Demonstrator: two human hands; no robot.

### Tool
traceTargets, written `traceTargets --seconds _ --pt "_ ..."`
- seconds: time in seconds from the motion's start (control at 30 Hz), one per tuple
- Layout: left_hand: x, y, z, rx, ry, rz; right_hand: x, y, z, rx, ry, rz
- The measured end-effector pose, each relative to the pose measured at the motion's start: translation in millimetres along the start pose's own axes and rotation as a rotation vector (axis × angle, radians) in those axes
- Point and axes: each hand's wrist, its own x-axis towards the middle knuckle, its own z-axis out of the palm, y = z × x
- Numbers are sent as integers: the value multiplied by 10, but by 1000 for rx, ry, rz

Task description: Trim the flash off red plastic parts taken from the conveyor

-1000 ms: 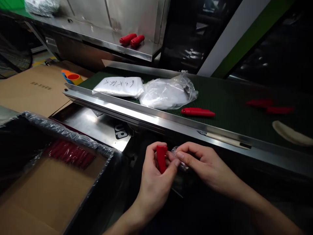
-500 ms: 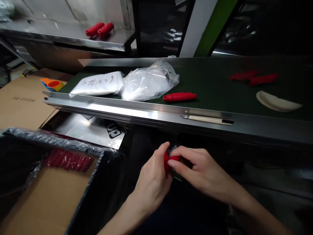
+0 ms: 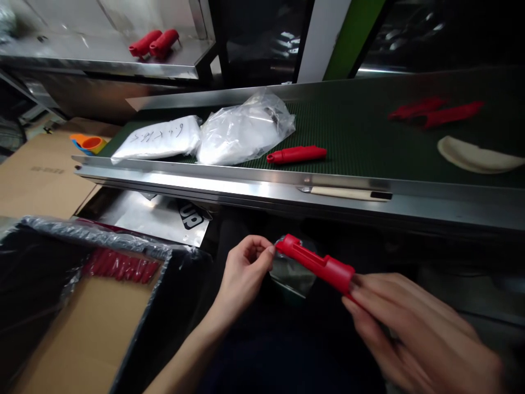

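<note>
My left hand pinches the top edge of a small transparent plastic bag between thumb and fingers. My right hand is blurred and grips the wide end of a long red plastic handle. The handle's narrow end lies at the bag's upper edge, close to my left fingertips. I cannot tell whether it is inside the bag.
A green conveyor belt with a steel rail carries white bags, red handles and a cream curved piece. A plastic-lined carton holding red handles stands at lower left. Two more red handles lie on a steel shelf.
The red handle has moved from between my hands into my right hand, which has drawn away to the right. The bag now shows open to view in my left hand's pinch.
</note>
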Motion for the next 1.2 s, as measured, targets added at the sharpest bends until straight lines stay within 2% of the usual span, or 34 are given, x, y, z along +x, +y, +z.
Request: traceTargets --seconds 0.13,0.27,0.4,0.53,0.6,0.67,0.8,0.87,1.0,1.1,1.13,1.17,1.2 --pt "-21 3 26 -36 35 -7 -30 -12 24 -24 26 -7" --pt "-57 18 58 -50 6 31 -98 18 130 -84 -35 -67" --pt "-44 -6 40 -33 -34 118 -197 102 244 -92 -76 -176" --pt "-45 -84 19 80 -78 257 -222 169 331 -156 -131 -272" --pt "-100 -138 71 145 -110 343 -203 178 385 -151 -118 -225" --pt "-189 -202 170 183 -122 408 -183 159 447 -121 -47 -113" --pt "-330 -305 365 203 -95 437 -202 79 572 -108 148 125" --pt "-313 -300 377 225 -108 465 -230 75 613 -78 166 159" --pt "-154 -161 212 298 -140 460 -248 176 632 -17 -3 140" --pt "-102 -80 119 336 -326 453 -255 205 606 -17 -143 155" --pt "-95 -88 127 338 -404 485 -265 199 593 -30 -175 156" --pt "-77 -118 163 378 -455 574 -278 196 580 -49 -205 157" --pt "-39 -164 233 399 -422 662 -293 205 562 -66 -232 146"
